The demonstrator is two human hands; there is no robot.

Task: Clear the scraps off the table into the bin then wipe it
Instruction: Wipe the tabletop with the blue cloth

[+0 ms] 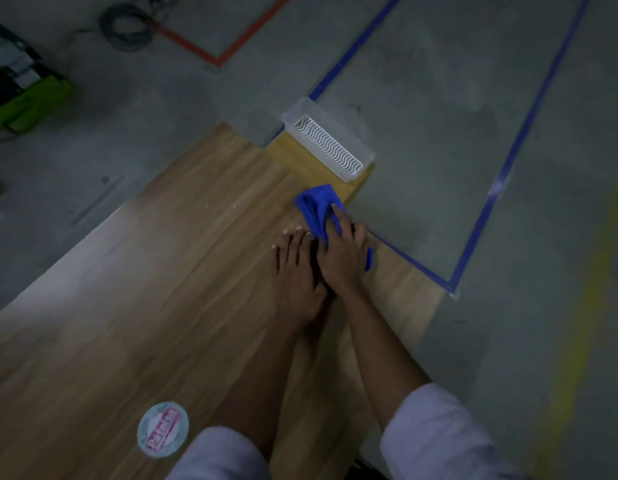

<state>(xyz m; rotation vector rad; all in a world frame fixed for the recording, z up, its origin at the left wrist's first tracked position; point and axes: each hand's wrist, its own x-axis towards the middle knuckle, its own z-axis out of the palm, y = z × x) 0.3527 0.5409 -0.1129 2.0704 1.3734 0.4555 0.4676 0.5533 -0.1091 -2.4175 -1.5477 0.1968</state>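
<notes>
The right hand (338,258) grips the blue cloth (318,209) near the counter's (145,289) edge; its fingers (335,211) are clamped on the bunched fabric, one lying straight along the top, the rest curled over it; the loose end of the cloth fans out toward 11 o'clock from the knuckles. The left hand (295,275) lies just beside it at 9 o'clock, fingers straight and apart, flat on the wood and holding nothing. The bin (330,147), a pale ribbed tub, stands at 12 o'clock beyond the cloth, at the counter's far corner. A round label (163,429) sits at 7 o'clock, well apart from the hands. Faint specks at 10 o'clock may be scraps; they are too small to tell.

The wiping stage looks to be under way. The cloth appears soft, light and limp; it would fold and slip if pinched by a corner, so a broad hold with the palm over its bunched middle should keep it flat and dragging evenly.
</notes>
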